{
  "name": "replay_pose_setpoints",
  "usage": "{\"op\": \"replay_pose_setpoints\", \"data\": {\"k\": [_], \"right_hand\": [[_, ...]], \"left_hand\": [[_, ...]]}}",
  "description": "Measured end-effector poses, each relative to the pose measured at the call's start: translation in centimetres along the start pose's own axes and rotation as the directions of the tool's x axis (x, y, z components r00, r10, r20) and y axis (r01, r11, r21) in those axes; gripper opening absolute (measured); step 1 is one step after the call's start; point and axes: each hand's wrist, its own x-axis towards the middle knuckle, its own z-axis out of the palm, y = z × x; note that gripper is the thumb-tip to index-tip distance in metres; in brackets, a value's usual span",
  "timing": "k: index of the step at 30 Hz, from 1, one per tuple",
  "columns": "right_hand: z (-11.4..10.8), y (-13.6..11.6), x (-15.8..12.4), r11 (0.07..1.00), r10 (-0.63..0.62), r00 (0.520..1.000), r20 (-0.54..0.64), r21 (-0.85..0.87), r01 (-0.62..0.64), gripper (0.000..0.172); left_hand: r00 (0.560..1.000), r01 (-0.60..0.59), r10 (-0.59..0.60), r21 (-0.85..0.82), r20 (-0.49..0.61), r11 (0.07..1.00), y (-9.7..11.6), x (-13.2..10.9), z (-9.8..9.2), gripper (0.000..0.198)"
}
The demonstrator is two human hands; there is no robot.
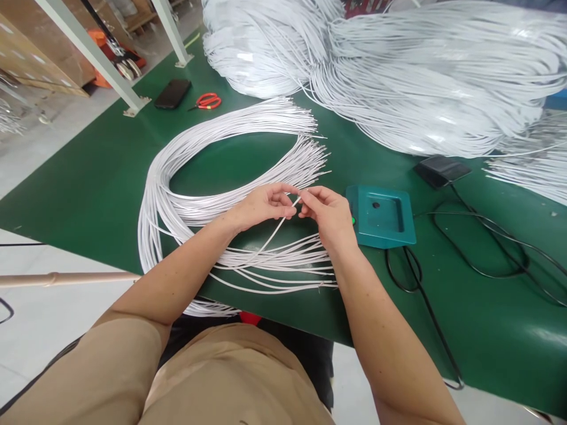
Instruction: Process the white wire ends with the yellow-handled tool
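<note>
Between my two hands runs a single white cable (pixel 277 229), its end pinched in the fingers of my right hand (pixel 325 208). My left hand (pixel 268 205) is closed around the same cable close by, thumb and fingertips nearly together. Behind and left of the hands, a curved bundle of white cables (pixel 155 183) lies on the green table, its cut ends fanning toward the right. A smaller group of loose white cables (pixel 283 260) lies below my hands, partly hidden by my right forearm. The very tip of the held cable is covered by fingers.
Right of my hands sits a teal box with a recessed tray (pixel 385 236) and a green light. Black cords (pixel 482 274) and a black wedge-shaped object (pixel 443 171) lie beyond it. Large white cable coils (pixel 420 77) fill the back. Red-handled scissors (pixel 209 101) and a black phone-like object (pixel 173 94) lie far left.
</note>
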Motion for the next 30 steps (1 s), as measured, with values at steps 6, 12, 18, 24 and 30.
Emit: {"op": "replay_pose_setpoints", "data": {"k": [6,12,18,24,30], "right_hand": [[0.01,0.0,0.16,0.979,0.078,0.993,0.09,0.182,-0.093,0.018],[0.15,-0.37,-0.06,0.985,0.065,0.996,0.056,0.156,-0.073,0.024],[-0.03,-0.61,0.01,1.0,-0.024,0.999,0.033,0.012,0.024,0.014],[-0.19,-0.13,0.33,0.999,-0.052,0.999,0.002,-0.018,0.052,0.017],[0.12,-0.11,0.13,0.998,0.047,0.998,0.036,-0.044,-0.045,0.012]], "left_hand": [[0.997,-0.009,0.008,-0.013,-0.082,1.0,-0.23,0.14,0.82,0.033],[0.998,-0.023,0.023,0.001,-0.059,1.0,-0.02,0.12,0.92,0.032],[0.999,-0.024,0.025,0.035,-0.025,0.999,-0.03,0.05,0.81,0.029],[0.994,-0.02,0.021,0.013,-0.107,1.0,-0.06,0.07,0.72,0.029],[0.987,-0.064,0.069,0.037,-0.143,0.997,-0.3,0.27,0.79,0.035]]}}
